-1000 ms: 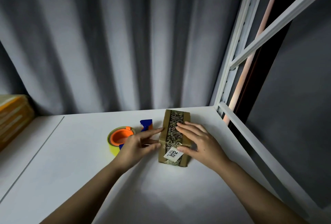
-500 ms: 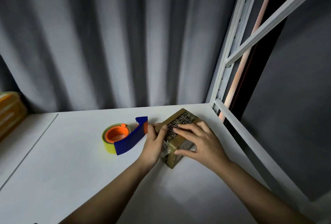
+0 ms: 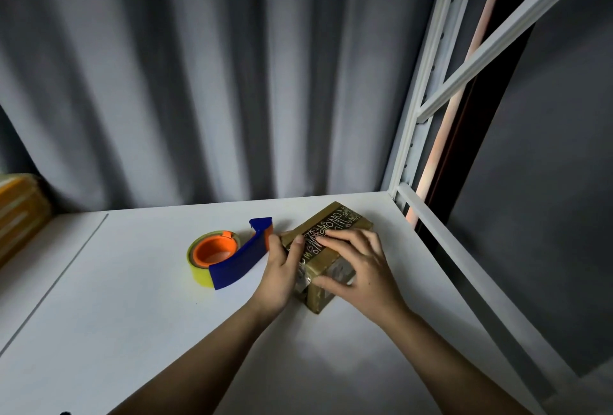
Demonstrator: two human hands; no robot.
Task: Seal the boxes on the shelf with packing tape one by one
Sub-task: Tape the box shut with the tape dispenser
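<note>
A small brown box (image 3: 335, 242) sits near the right edge of a white shelf (image 3: 99, 315), toward its back right corner, turned at an angle. Both hands grasp it: the left hand (image 3: 282, 273) wraps its left side, the right hand (image 3: 358, 268) curls over its top and near end. A tape dispenser (image 3: 222, 257), yellow, orange and blue, lies just left of the left hand. Bare shelf spreads left and toward the front edge. Printed tape across the box reads partly "MOMO".
</note>
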